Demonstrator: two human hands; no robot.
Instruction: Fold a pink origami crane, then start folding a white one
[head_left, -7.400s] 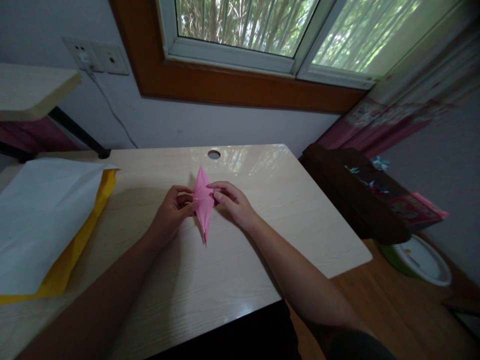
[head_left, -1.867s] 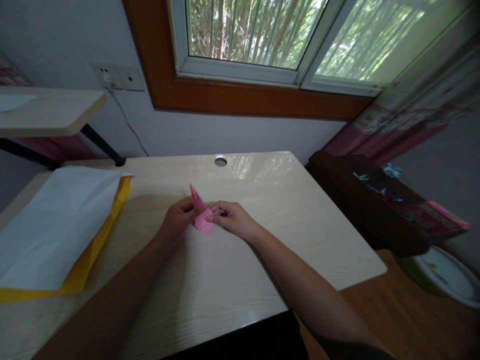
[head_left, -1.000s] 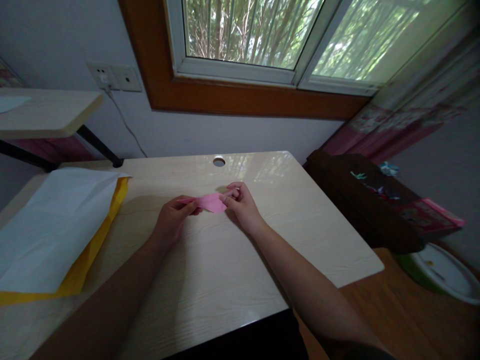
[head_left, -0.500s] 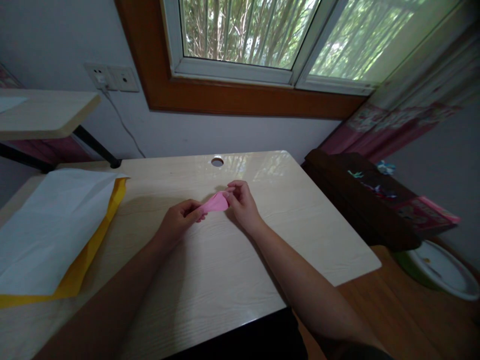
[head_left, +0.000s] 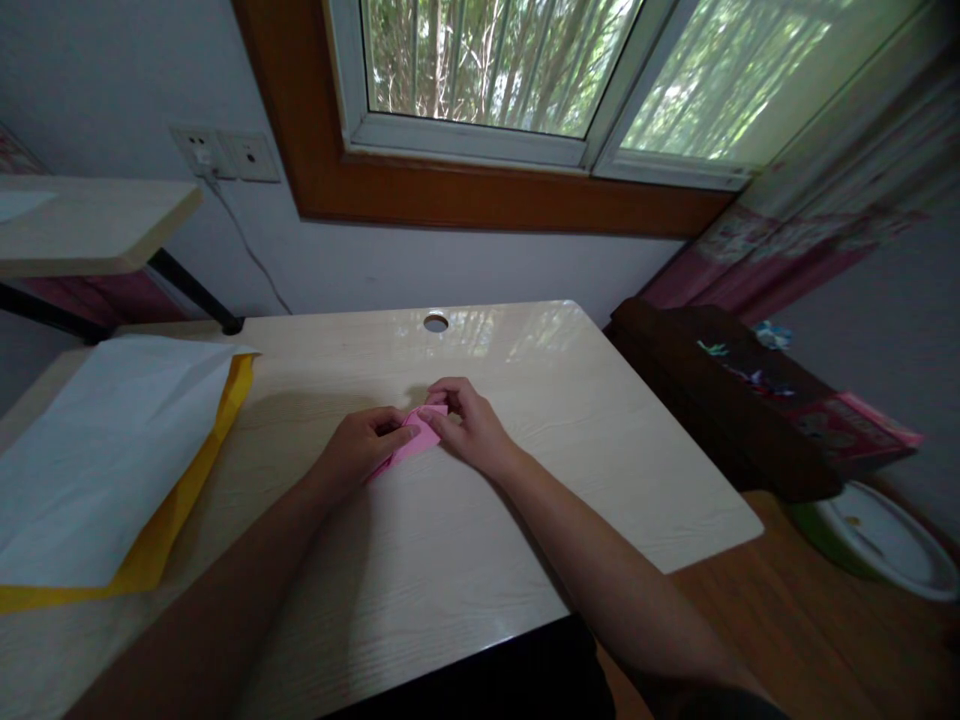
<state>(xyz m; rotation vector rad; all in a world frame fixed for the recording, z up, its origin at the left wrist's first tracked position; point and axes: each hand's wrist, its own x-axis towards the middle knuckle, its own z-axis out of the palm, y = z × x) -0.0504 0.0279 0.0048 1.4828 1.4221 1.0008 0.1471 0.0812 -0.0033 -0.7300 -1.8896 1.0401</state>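
Note:
A small folded piece of pink paper (head_left: pixel 415 437) lies low over the middle of a pale wooden desk (head_left: pixel 465 560). My left hand (head_left: pixel 358 447) pinches its left end, and a thin pink tip pokes out below that hand. My right hand (head_left: pixel 466 425) grips the right end from above, fingers curled over the fold. Both hands meet at the paper, which is mostly hidden between them.
A large white sheet (head_left: pixel 97 450) lies on yellow paper (head_left: pixel 161 545) at the desk's left. A cable hole (head_left: pixel 435 322) sits near the far edge. A dark low cabinet (head_left: pixel 720 400) with pink items stands right, and a green-rimmed basin (head_left: pixel 877 540) rests on the floor.
The long pink paper shape has been folded much shorter. In the last second it turned from lying sideways between my hands to being drawn in close under both sets of fingers.

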